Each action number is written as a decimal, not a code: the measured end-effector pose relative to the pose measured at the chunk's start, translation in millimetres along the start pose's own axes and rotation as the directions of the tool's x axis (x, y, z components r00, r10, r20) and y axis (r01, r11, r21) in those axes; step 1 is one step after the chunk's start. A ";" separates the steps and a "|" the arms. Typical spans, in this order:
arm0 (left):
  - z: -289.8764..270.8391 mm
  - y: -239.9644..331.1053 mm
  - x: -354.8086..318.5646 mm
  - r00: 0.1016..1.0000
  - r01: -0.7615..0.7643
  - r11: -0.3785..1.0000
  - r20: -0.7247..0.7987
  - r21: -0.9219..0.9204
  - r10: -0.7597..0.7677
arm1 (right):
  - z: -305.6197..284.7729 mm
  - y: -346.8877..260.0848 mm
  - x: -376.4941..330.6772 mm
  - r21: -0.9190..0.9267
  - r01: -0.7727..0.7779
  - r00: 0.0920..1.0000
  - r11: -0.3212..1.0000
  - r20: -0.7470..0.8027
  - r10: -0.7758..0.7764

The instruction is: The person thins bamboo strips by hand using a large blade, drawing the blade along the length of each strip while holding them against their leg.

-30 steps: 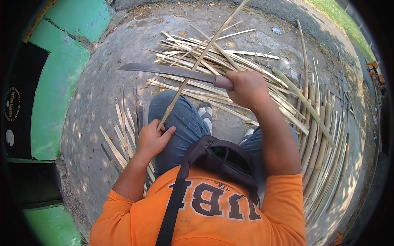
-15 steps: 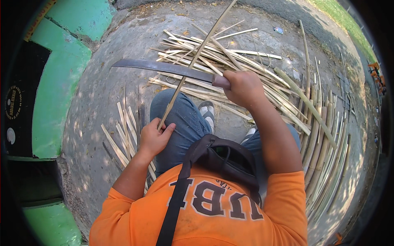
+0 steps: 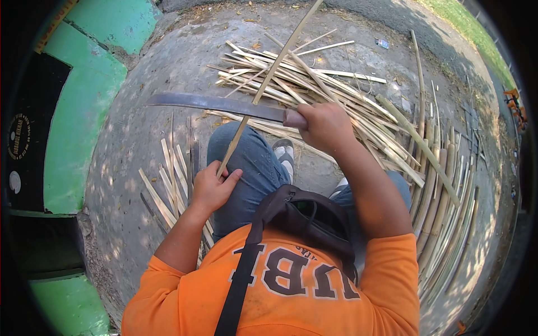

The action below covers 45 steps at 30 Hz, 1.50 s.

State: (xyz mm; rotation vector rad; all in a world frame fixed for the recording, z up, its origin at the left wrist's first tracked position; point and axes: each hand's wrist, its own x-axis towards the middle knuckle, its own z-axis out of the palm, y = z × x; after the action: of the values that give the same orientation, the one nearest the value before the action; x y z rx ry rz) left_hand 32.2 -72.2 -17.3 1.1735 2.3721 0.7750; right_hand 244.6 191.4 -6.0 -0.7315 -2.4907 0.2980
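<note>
My left hand (image 3: 214, 187) grips the near end of a long bamboo strip (image 3: 274, 64) beside my left knee. The strip slants up and away to the right, past the top of the view. My right hand (image 3: 328, 126) is closed around the handle of a machete (image 3: 224, 105). Its long, slightly curved blade points left and lies across the strip ahead of my knee. Whether the edge bites into the bamboo cannot be made out.
Ahead lies a heap of split bamboo strips (image 3: 314, 78). Longer bamboo poles (image 3: 434, 185) are stacked at my right, more strips (image 3: 168, 179) at my left. A green wall (image 3: 84, 129) stands on the far left. A black waist bag (image 3: 305, 215) rests on my lap.
My right hand has brought the machete a little toward me and to the left, so the blade crosses the bamboo strip lower down. My left hand has hardly moved.
</note>
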 end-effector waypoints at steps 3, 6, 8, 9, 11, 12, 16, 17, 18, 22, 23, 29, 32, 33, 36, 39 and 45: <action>-0.6 1.4 -0.3 1.000 -0.005 0.999 -0.002 0.037 0.006 | 2.3 0.2 3.7 -0.066 0.086 0.995 0.994 0.065 -0.081; -0.4 5.3 -1.1 1.000 0.002 0.998 -0.002 0.068 -0.002 | -1.8 16.6 6.9 -0.092 -0.062 0.993 0.994 0.098 0.071; 0.8 10.2 -1.4 1.000 -0.002 0.996 -0.002 0.085 0.002 | 0.1 31.6 5.7 0.001 -0.160 0.986 0.987 0.056 0.159; 0.5 10.7 -1.9 1.000 0.001 0.995 -0.005 0.104 0.000 | -1.3 30.6 6.4 -0.004 -0.174 0.981 0.985 0.088 0.174; 2.0 4.2 -0.6 1.000 -0.002 0.996 -0.017 0.088 0.004 | -2.3 21.8 5.3 -0.008 -0.158 0.983 0.987 0.094 0.158; 3.2 2.7 -1.1 1.000 -0.003 0.998 -0.027 0.068 0.005 | -3.5 16.5 4.3 -0.014 -0.142 0.984 0.990 0.104 0.143; 4.6 7.7 -6.3 0.998 0.004 0.997 -0.055 0.082 0.001 | -22.7 3.1 6.6 -0.025 -0.074 0.978 0.997 0.193 0.077; 4.9 7.8 -7.0 0.997 -0.023 0.996 -0.068 0.081 0.029 | -32.5 4.6 7.8 -0.071 -0.060 0.981 0.996 0.181 0.072; 5.5 8.1 -7.6 0.995 -0.051 0.995 -0.080 0.081 0.057 | -38.5 7.7 7.8 -0.118 -0.047 0.983 0.992 0.169 0.066; 4.2 7.4 -4.7 0.996 -0.069 0.993 -0.051 0.098 0.074 | -30.2 17.6 7.4 -0.120 -0.189 0.954 0.975 0.215 0.211; 4.1 8.7 -4.6 0.998 -0.052 0.993 -0.040 0.101 0.057 | -27.2 21.1 7.8 -0.124 -0.191 0.954 0.974 0.212 0.214; 4.8 5.3 -5.9 0.998 -0.028 0.997 -0.059 0.072 0.032 | -21.3 15.0 5.3 -0.116 -0.113 0.985 0.987 0.117 0.127; 2.6 8.6 -5.4 0.999 -0.011 0.997 -0.040 0.079 0.014 | -17.0 11.3 5.6 -0.069 -0.025 0.992 0.997 0.121 0.033; 1.3 9.9 -5.7 1.000 -0.002 0.995 -0.024 0.097 0.005 | -15.8 11.6 6.7 -0.088 -0.018 0.994 0.996 0.109 0.028; 1.0 8.2 -4.4 0.999 -0.019 0.992 -0.026 0.122 0.022 | -11.8 18.2 10.1 -0.117 -0.057 0.993 0.992 0.095 0.069; 0.4 9.2 -3.8 1.000 0.001 0.996 -0.016 0.089 0.001 | -4.0 31.2 12.6 -0.109 -0.160 0.985 0.981 0.046 0.166; 1.0 4.4 -2.3 1.000 0.001 0.998 -0.019 0.061 0.001 | -3.9 28.4 11.3 -0.026 -0.119 0.993 0.993 0.020 0.120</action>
State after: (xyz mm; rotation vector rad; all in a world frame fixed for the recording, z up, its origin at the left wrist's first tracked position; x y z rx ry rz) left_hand 36.8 -71.5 -15.1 1.1955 2.4272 0.7211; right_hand 251.1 221.5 -7.8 -0.8939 -2.4797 0.3202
